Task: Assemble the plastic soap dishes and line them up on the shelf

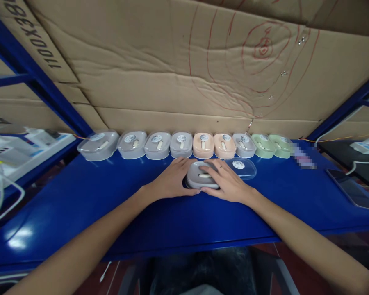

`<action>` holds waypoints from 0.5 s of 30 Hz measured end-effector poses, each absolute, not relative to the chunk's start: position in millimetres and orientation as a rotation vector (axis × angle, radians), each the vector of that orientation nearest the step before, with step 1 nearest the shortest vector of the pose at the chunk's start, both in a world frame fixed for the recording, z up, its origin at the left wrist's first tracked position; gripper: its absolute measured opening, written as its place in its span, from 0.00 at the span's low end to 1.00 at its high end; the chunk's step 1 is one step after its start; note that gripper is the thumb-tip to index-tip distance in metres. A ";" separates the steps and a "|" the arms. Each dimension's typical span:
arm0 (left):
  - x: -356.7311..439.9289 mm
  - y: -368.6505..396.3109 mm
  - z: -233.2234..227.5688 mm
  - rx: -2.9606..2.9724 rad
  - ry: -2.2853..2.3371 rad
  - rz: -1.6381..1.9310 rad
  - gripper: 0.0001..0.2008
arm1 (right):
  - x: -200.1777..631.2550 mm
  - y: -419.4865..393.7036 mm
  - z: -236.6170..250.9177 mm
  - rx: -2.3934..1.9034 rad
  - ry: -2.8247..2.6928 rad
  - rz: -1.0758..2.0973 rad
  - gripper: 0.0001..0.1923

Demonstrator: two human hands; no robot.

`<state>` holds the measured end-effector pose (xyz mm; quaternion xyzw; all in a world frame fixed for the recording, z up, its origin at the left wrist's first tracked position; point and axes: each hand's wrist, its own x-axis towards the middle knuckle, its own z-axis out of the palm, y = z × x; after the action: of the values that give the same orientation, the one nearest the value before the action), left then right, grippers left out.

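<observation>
Both hands, L point(172, 180) & R point(224, 182), clasp grey box point(198, 177); lid label point(238, 164) unreadable.

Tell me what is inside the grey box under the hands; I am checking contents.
Inside the grey box a pale oblong piece shows. The left hand and right hand cover its sides, hiding the rest.

A packing or storage workplace is shown: a blue metal shelf point(80, 205) is walled with flattened cardboard point(160, 61), and a row of identical small lidded boxes point(181, 144) is lined up.
</observation>
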<state>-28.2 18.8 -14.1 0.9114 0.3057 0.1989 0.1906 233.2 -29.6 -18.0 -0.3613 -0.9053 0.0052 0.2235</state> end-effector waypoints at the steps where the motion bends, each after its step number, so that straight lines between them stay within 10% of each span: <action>1: -28.4 18.8 -14.2 2.559 0.861 0.561 0.45 | 233.1 -29.7 -18.0 -0.998 -2.510 0.007 0.31; 15: -29.1 18.1 -12.8 2.553 0.867 0.549 0.46 | 231.5 -30.3 -16.9 -1.009 -2.545 -0.026 0.32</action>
<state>-29.1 18.1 -12.8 0.9102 0.3093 0.1959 0.1937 231.5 -30.3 -16.9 -0.3610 -0.9107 -0.0092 0.2007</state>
